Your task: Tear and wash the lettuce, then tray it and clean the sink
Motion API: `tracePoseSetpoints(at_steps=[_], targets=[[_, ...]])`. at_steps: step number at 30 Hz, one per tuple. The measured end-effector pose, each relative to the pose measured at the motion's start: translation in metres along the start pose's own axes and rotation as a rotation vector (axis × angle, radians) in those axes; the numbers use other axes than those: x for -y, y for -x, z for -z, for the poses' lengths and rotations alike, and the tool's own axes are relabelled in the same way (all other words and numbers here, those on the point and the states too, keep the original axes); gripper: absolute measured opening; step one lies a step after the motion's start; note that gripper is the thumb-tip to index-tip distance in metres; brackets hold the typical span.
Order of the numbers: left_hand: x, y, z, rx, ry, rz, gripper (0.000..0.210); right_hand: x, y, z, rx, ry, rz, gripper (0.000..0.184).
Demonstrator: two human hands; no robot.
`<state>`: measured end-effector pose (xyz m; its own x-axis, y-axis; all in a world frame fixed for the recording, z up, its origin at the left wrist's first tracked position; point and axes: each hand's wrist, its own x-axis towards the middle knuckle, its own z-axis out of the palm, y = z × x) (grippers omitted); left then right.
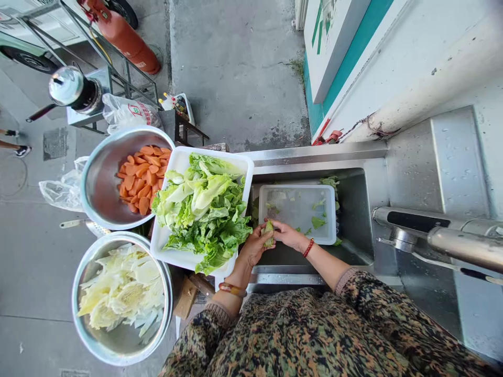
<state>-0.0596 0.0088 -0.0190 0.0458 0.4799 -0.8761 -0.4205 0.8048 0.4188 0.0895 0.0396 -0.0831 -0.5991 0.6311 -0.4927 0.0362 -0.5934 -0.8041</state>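
You had both hands, left hand (254, 247) and right hand (288, 234), gripping that lettuce stub (268, 231) over the sink's front edge. Best kept low over the sink (357, 209), peeling leaves toward the white tray (173, 251).

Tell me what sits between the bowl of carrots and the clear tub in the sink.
In the head view, a white tray heaped with lettuce.

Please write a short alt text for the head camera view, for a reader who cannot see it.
Over a steel sink, the left hand and right hand together hold a small lettuce piece. Left of them are a white tray of lettuce leaves, a bowl of carrot slices and a bowl of cut cabbage.
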Motion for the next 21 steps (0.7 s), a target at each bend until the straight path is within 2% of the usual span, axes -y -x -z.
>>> tracePoseSetpoints(at_steps=[2, 6, 8, 11, 13, 17, 21], targets=[[0.001, 0.001, 0.004, -0.023, -0.004, 0.006, 0.046, -0.008, -0.009, 0.015, -0.05, 0.202, -0.041, 0.034], [0.003, 0.003, 0.016, -0.081, 0.027, -0.011, 0.034, -0.024, -0.019, 0.051, -0.34, 0.441, -0.147, 0.045], [0.003, 0.003, 0.019, -0.117, 0.044, -0.02, 0.033, -0.031, -0.02, 0.059, -0.36, 0.483, -0.163, 0.048], [0.004, 0.003, 0.023, -0.154, 0.07, -0.039, 0.031, -0.034, -0.025, 0.058, -0.282, 0.527, -0.154, 0.036], [0.006, 0.003, 0.025, -0.172, 0.084, -0.047, 0.031, -0.03, -0.038, 0.055, -0.285, 0.551, -0.126, 0.031], [0.01, 0.001, 0.027, -0.188, 0.087, -0.038, 0.033, -0.012, -0.082, 0.049, -0.381, 0.594, -0.055, 0.05], [0.014, -0.001, 0.027, -0.186, 0.074, -0.025, 0.043, -0.005, -0.111, 0.022, -0.344, 0.617, 0.001, 0.063]])
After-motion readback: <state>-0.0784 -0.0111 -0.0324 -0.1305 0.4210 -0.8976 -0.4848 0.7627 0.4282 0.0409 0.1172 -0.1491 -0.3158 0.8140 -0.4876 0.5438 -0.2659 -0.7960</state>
